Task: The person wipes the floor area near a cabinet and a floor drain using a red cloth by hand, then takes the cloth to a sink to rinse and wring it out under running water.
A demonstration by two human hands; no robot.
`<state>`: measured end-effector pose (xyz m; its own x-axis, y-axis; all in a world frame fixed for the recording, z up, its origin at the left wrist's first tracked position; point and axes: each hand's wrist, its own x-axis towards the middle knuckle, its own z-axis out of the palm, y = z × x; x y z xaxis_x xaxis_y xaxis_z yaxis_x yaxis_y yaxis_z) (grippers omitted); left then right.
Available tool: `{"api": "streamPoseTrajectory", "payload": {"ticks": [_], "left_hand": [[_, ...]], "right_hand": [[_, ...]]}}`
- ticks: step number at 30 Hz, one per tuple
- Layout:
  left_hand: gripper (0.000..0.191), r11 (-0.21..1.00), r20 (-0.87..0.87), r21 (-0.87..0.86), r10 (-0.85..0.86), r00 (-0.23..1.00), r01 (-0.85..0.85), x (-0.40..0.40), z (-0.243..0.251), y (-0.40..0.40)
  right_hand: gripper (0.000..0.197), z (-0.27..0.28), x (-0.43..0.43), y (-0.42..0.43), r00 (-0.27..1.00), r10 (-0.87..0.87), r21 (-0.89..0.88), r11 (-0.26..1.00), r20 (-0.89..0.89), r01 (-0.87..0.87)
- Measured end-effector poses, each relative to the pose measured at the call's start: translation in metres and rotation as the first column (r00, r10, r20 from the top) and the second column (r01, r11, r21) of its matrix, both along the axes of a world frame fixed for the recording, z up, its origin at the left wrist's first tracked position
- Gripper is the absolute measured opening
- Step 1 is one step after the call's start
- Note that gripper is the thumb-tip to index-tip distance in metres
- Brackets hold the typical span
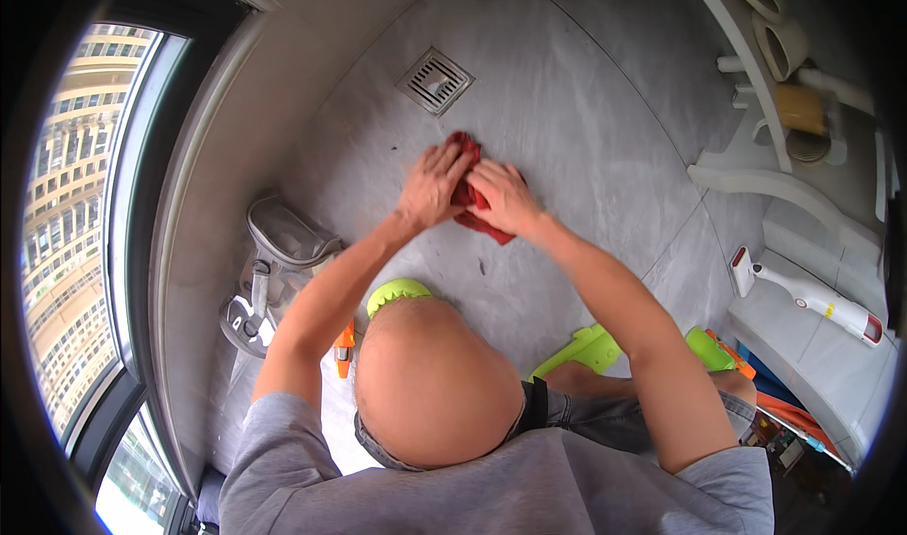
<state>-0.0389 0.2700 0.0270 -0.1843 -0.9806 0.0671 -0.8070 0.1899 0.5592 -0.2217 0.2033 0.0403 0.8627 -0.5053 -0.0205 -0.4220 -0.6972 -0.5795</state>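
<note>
A crumpled red cloth (494,229) lies against the grey tiled floor (560,138), a short way from the metal floor drain (435,82). My left hand (432,184) presses on its left part with the fingers over the fabric. From the other side, my right hand (504,198) grips a bunched fold of it, its fingertips close to the left hand. Much of the cloth is hidden under both hands. Small dark specks mark the tile, one of them a dark bit (482,267) nearer my knee.
Left of my arm, by the wall below the window (78,202), are clear plastic bags (283,234). Lime-green footwear (584,351) is by my legs, near an orange-and-green object (719,351). A white handheld vacuum (808,298) rests on a ledge at right, below a white shelf rack (772,181).
</note>
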Motion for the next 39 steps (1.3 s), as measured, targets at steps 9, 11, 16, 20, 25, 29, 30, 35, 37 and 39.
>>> {"api": "streamPoseTrajectory", "payload": {"ticks": [9,11,16,20,25,29,30,35,37,39], "left_hand": [[0.063,0.994,-0.043,-0.023,0.109,0.993,-0.110,-0.005,0.032,0.035],[0.061,0.981,-0.100,-0.051,0.181,0.978,-0.186,0.018,0.062,0.035],[0.049,0.978,0.117,-0.080,0.201,0.973,-0.192,0.090,0.098,0.037],[0.046,0.919,0.328,-0.066,0.388,0.861,-0.389,0.118,0.086,0.027],[0.092,0.653,0.164,0.432,0.622,0.766,-0.622,0.123,0.022,0.032],[0.087,0.495,-0.055,0.298,0.863,0.503,-0.817,0.107,-0.017,0.035],[0.090,0.406,-0.049,0.279,0.911,0.409,-0.871,0.102,-0.016,0.024],[0.094,0.347,0.249,0.040,0.905,0.346,-0.937,0.083,-0.017,-0.019],[0.082,0.512,0.184,-0.032,0.847,0.498,-0.859,0.095,-0.020,-0.011],[0.060,0.735,-0.113,-0.168,0.648,0.753,-0.657,0.101,-0.021,-0.008]], "right_hand": [[0.046,0.020,0.007,0.023,0.988,-0.070,0.098,0.994,0.136,0.057],[0.046,0.033,0.026,0.022,0.959,-0.099,0.134,0.989,0.266,0.065],[0.053,0.046,0.105,0.049,0.874,-0.223,0.127,0.974,0.432,0.186],[0.076,0.033,0.169,0.069,0.872,-0.435,0.182,0.898,0.227,0.400],[0.104,0.009,0.186,0.058,0.939,-0.341,0.364,0.880,0.042,0.304],[0.100,-0.006,0.157,0.060,0.881,-0.393,0.524,0.825,0.264,0.212],[0.094,-0.005,0.144,0.072,0.839,-0.431,0.429,0.861,0.333,0.273],[0.064,0.024,0.059,0.132,0.782,-0.550,0.449,0.802,0.295,0.395],[0.058,0.037,0.029,0.154,0.782,-0.578,0.447,0.778,0.232,0.442],[0.047,0.044,0.005,0.157,0.629,-0.761,0.454,0.623,0.162,0.637]]}}
